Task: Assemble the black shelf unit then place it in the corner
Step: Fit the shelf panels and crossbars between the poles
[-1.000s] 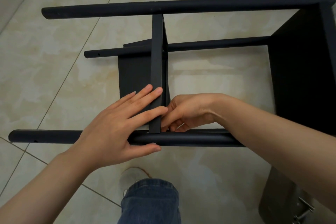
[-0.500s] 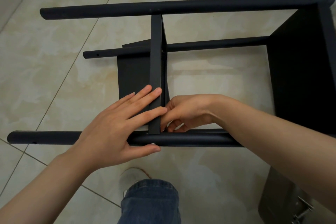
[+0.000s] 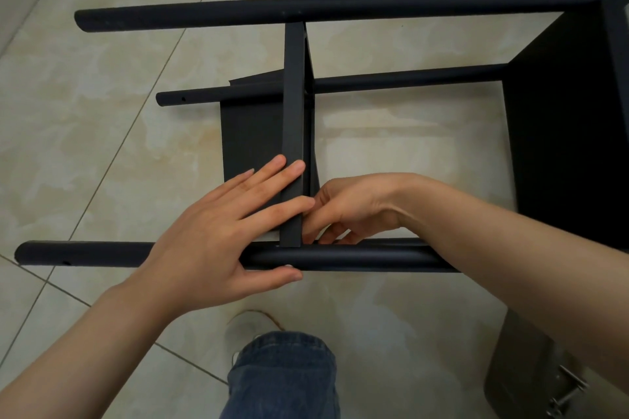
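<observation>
We are pressing our flat left hand (image 3: 204,238) on the shelf panel (image 3: 293,105), our right hand (image 3: 350,207) curling at the pole (image 3: 357,257), whether holding anything we cannot tell; slackening could misalign the joint.

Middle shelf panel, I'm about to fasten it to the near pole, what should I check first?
1. Left hand steadying the middle shelf panel: ok, straight fingers press on it.
2. Panel's near end meeting the near pole: ok.
3. Panel's far end meeting the far pole: ok.
4. Fastener in place at the near joint: cannot tell, the right hand covers it.
5. Right hand's fingers holding a screw or tool: cannot tell.
</observation>
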{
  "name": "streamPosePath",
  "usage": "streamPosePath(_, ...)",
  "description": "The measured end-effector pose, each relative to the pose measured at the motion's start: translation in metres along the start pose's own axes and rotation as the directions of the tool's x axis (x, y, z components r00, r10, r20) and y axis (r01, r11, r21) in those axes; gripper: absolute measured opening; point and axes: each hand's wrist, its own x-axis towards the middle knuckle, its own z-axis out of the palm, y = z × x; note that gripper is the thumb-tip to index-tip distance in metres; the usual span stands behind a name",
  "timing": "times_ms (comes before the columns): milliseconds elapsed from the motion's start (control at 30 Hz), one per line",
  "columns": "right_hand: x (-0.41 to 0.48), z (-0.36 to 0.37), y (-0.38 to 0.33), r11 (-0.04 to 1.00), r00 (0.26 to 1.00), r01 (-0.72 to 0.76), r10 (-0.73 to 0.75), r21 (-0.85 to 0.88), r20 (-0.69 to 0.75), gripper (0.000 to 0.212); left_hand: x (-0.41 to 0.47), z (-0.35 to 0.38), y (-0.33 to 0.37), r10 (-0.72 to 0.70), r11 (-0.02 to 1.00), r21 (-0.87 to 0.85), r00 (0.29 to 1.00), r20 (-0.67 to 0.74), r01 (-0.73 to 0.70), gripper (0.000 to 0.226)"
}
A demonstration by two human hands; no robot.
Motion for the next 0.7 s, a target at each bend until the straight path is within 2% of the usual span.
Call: streamPosePath(700,0.0025,0.0019,-0.001,1.0,1.0,0.02,-0.02,0.021,-0.013,0.008,0.0002,0.0008,-0.0007,0.003,1.0,-0.008,1.0,-0.012,-0.003,0.072)
